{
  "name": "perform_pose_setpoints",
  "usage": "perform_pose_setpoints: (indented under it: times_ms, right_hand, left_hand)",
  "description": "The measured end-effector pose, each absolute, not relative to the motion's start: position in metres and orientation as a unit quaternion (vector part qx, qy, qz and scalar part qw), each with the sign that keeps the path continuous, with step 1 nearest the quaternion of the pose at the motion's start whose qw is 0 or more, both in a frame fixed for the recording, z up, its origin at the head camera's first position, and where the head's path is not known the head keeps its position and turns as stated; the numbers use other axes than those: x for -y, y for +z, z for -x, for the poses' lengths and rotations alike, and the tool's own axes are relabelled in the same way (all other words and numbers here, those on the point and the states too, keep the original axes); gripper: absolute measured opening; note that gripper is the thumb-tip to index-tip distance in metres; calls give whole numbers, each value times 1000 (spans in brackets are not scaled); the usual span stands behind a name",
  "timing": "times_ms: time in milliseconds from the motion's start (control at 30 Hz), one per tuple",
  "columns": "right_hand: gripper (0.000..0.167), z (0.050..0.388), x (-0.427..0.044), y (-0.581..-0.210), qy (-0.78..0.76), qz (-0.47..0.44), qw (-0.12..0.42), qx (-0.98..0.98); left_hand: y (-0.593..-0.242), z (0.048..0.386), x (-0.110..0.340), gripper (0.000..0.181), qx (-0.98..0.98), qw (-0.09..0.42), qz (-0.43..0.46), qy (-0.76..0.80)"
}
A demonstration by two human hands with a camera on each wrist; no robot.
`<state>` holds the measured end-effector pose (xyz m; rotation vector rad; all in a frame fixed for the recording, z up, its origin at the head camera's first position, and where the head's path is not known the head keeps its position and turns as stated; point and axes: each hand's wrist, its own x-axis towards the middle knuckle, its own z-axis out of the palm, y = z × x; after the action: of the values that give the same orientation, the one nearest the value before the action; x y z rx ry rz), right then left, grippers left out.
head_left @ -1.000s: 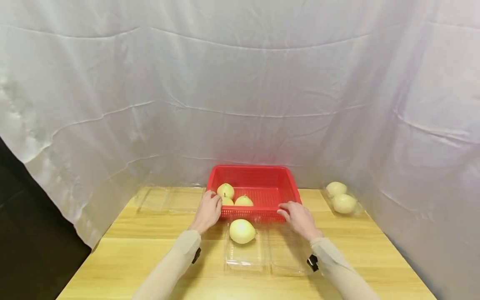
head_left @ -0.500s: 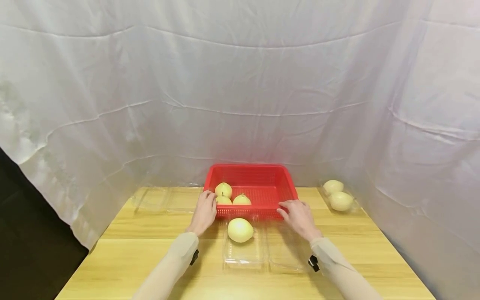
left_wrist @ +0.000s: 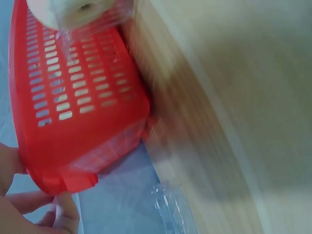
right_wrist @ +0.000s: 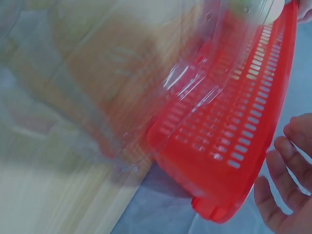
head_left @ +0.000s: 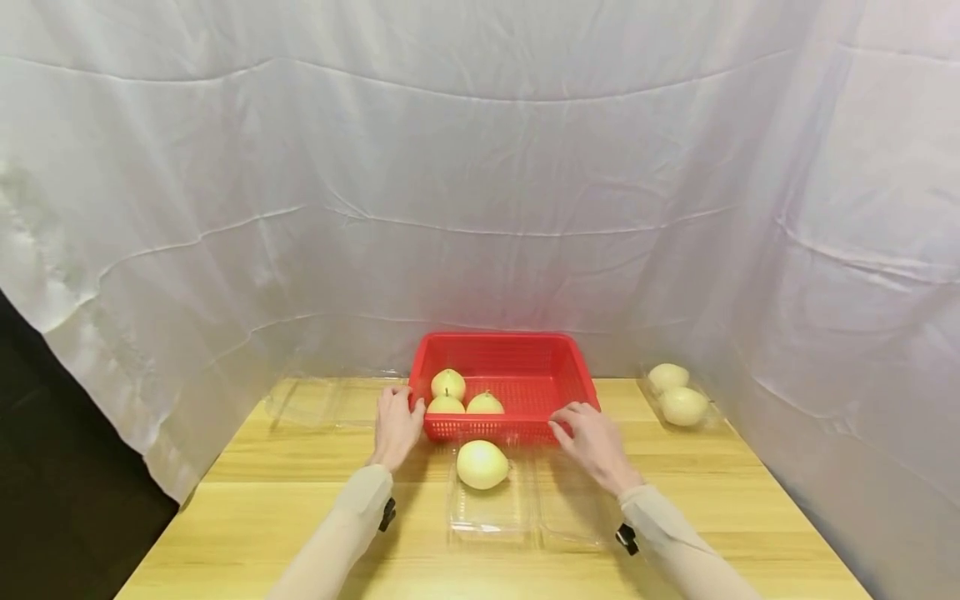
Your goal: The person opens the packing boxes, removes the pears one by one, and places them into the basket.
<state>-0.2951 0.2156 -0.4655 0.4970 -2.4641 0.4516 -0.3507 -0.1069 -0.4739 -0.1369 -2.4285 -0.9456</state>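
A red plastic basket point(head_left: 517, 392) stands at the far middle of the table, several pale yellow pears point(head_left: 448, 384) in its left part. My left hand point(head_left: 397, 427) is at its front left corner; in the left wrist view, thumb and fingers lie on either side of the rim and end tab, pinching it. Near the front right corner, my right hand point(head_left: 592, 442) has its fingers loosely bent beside the rim and grips nothing; whether a fingertip touches is unclear. Before the basket, one pear point(head_left: 482, 464) sits in the left half of an open clear plastic clamshell box point(head_left: 495, 521).
Another clear box point(head_left: 688, 387) with two pears point(head_left: 684, 407) stands at the far right. At the far left lies an open clear box point(head_left: 360, 400). Pale curtains point(head_left: 525, 208) close off the back and sides of the wooden table point(head_left: 262, 517).
My left hand has shifted left, from the front rim to the basket's corner. My right hand has drawn slightly left along the rim. The basket and pears stay nearly in place.
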Motion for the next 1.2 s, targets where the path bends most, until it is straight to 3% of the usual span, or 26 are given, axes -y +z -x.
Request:
perform_pose_setpoints:
  times_ms: [333, 867, 1200]
  right_hand:
    - [6, 288, -195, -464, 168, -247, 186, 936]
    - [9, 283, -169, -461, 204, -297, 103, 927]
    - [30, 288, -147, -460, 179, -329, 69, 925]
  left_hand:
    - [-466, 355, 117, 14, 931, 195, 6, -308]
    - [-462, 358, 118, 28, 943, 165, -31, -288]
    - [-461, 360, 115, 30, 945, 169, -35, -277]
